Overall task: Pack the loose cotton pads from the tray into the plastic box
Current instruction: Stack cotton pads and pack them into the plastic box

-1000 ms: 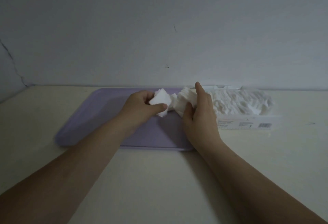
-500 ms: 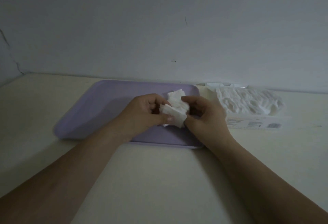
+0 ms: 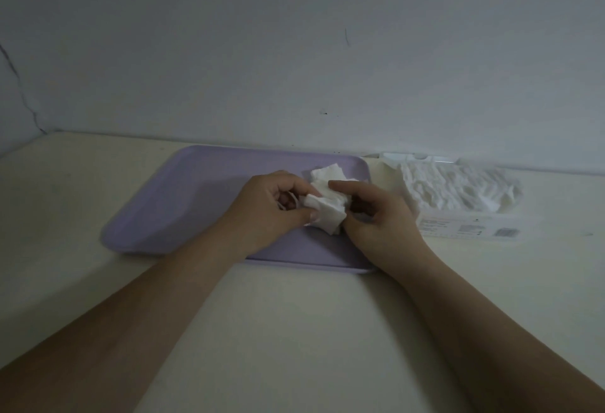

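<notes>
A lilac tray (image 3: pixel 183 203) lies on the cream table against the wall. Over its right half, my left hand (image 3: pixel 271 213) and my right hand (image 3: pixel 379 219) together pinch a small bunch of white cotton pads (image 3: pixel 327 206). My left thumb presses on the front pad, and my right forefinger lies across the top of the bunch. Just right of the tray stands the clear plastic box (image 3: pixel 468 226), heaped with white cotton pads (image 3: pixel 458 186). The rest of the tray's surface shows no pads.
The wall runs directly behind the tray and box. The cream table (image 3: pixel 294 330) stretches toward me under both forearms. A label and barcode mark the front of the box.
A second ago each hand held its own pads, the right one beside the box. The hands have come together over the tray and now hold one bunch between them.
</notes>
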The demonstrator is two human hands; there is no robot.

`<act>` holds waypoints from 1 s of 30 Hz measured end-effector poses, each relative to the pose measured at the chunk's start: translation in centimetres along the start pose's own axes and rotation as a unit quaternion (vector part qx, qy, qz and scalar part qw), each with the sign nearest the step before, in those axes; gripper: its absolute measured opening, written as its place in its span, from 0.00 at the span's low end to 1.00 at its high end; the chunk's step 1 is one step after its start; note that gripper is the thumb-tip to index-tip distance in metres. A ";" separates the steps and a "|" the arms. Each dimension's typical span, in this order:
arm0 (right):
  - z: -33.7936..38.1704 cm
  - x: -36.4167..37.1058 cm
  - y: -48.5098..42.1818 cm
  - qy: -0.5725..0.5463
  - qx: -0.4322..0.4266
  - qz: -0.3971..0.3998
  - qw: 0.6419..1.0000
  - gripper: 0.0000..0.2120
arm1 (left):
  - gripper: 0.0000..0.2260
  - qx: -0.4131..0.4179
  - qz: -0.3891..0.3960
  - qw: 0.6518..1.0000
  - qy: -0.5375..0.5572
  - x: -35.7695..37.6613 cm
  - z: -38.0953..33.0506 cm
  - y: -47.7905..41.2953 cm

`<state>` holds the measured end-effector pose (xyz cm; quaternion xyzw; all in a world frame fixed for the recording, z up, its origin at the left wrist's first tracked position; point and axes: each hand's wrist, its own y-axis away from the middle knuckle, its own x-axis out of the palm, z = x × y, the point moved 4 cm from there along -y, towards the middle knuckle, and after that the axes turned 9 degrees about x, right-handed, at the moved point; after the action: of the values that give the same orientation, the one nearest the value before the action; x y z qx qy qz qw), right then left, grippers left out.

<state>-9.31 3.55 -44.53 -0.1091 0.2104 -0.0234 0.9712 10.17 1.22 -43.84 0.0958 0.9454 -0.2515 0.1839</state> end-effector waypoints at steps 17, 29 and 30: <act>0.2 0.4 0.2 -0.054 0.020 0.032 0.998 0.22 | 0.09 0.156 -0.056 0.971 -0.170 0.2 -1.7 0.3; -0.3 -0.4 -0.4 -0.037 0.012 -0.016 0.999 0.20 | 0.11 -0.015 -0.025 0.996 0.088 -0.3 -1.1 0.4; -0.3 -0.4 -0.4 -0.038 0.011 -0.019 0.999 0.20 | 0.09 -0.025 -0.004 0.995 0.097 -0.1 -1.0 0.4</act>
<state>-9.82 3.14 -44.53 -0.1037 0.1713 -0.0402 0.9789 10.08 2.10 -43.15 0.1110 0.9651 -0.2185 0.0926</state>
